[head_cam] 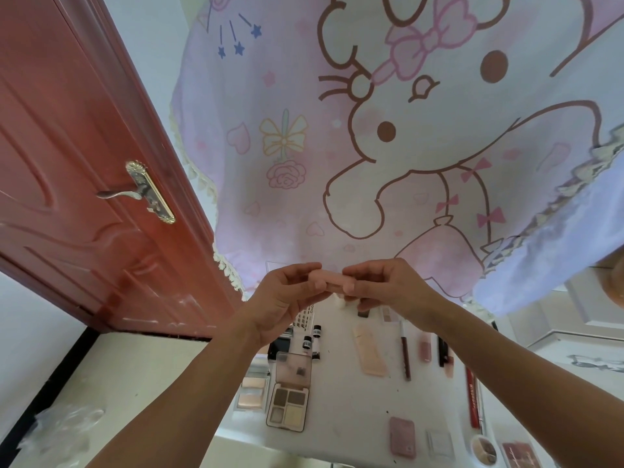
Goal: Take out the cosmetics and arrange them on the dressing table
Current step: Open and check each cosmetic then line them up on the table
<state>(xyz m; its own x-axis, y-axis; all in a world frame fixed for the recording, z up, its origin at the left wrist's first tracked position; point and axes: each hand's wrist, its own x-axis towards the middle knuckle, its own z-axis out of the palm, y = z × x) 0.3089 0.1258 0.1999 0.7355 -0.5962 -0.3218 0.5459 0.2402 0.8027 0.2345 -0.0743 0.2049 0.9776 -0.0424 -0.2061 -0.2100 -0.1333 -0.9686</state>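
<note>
Left hand (pixel 283 298) and right hand (pixel 388 288) each pinch one end of a small peach-pink plastic cosmetic stick (pixel 332 283), my fingers curled round it. Stick is held in the air, beyond the open four-pan eyeshadow palette (pixel 288 405) on the white worktop (pixel 344 417).

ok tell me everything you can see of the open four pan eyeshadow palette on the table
The eyeshadow palette lies open and flat on the white table. Its cream-framed base holds four square pans: two browns in the far row, a shimmery taupe and a pale cream in the near row. The translucent-looking lid is folded back, away from the person. A paler palette sits close at its left side. The left hand and right hand hold a pink stick elsewhere, not touching it.
</note>
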